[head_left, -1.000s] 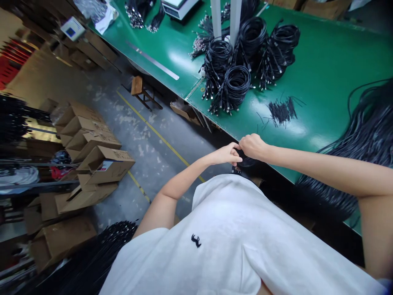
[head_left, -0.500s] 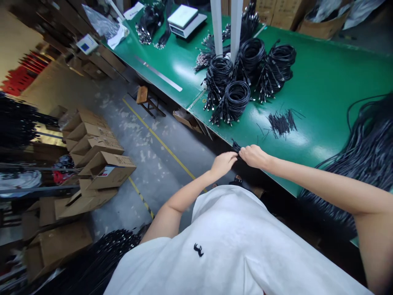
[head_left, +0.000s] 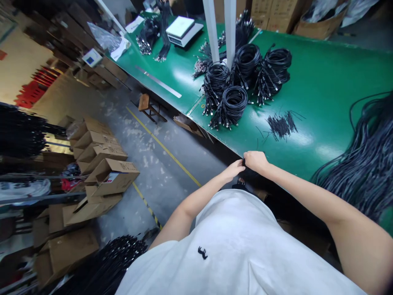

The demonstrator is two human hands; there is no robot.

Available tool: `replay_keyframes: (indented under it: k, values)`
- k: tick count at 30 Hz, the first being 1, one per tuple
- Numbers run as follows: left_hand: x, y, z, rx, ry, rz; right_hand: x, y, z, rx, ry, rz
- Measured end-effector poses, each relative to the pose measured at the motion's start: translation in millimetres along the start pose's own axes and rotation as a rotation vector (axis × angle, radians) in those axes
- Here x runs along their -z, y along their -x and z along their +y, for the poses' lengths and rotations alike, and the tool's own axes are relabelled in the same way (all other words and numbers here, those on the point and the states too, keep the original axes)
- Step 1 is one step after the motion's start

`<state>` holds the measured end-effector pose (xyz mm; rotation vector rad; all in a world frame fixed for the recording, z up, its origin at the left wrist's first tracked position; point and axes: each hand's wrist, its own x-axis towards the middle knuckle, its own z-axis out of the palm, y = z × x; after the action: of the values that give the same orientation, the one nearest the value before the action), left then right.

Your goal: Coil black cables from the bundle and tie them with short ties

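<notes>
My two hands meet just off the front edge of the green table (head_left: 319,82). My right hand (head_left: 256,160) is closed in a fist around a small black bundle (head_left: 244,162); only a sliver of it shows, so its exact kind is hidden. From the other side my left hand (head_left: 236,169) pinches at the same bundle with its fingers together. Beyond them on the tabletop lies a loose pile of short black twist ties (head_left: 281,125). Coiled black cables (head_left: 235,102) with metal plugs stand in several bunches farther back.
Long black cables (head_left: 362,164) spread over the table's right side. White posts (head_left: 230,32) rise behind the coils. A scale (head_left: 182,30) and a steel ruler (head_left: 158,82) lie farther left. On the floor stand a wooden stool (head_left: 145,103) and open cardboard boxes (head_left: 113,176).
Both hands have moved slightly right and lower in the view. The black strands that stuck out past my right fist are now mostly hidden between my hands.
</notes>
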<state>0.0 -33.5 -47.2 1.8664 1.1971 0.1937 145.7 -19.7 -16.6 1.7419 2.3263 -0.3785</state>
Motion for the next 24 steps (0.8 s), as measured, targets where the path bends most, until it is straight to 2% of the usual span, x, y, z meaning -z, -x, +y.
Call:
replay_keyframes:
  k: [2,4,6,8,9,11,14,20,24]
  values:
    - [10,11,-3,-0.108,-0.013,0.02,-10,9,1,-0.015,-0.027,0.003]
    - [27,15,-2,-0.254,-0.159,0.052,-16,21,0,0.042,-0.06,0.005]
    - [39,11,3,-0.341,-0.372,-0.036,-18,34,-3,0.137,-0.1,0.011]
    - [39,3,11,-0.266,-0.53,-0.205,-17,42,-5,0.172,-0.17,0.026]
    - [34,-1,15,-0.175,-0.572,-0.235,-17,43,-6,0.153,-0.208,0.035]
    - [19,-8,22,0.002,-0.562,-0.182,-16,42,-4,0.063,-0.272,0.05]
    - [-4,-13,25,0.117,-0.289,-0.021,-18,38,0,-0.071,-0.325,0.056]
    - [-26,-7,25,0.243,0.788,0.06,-22,46,3,-0.235,-0.502,0.074]
    - [-29,1,43,0.292,1.042,0.226,-16,61,8,-0.226,-0.773,0.124]
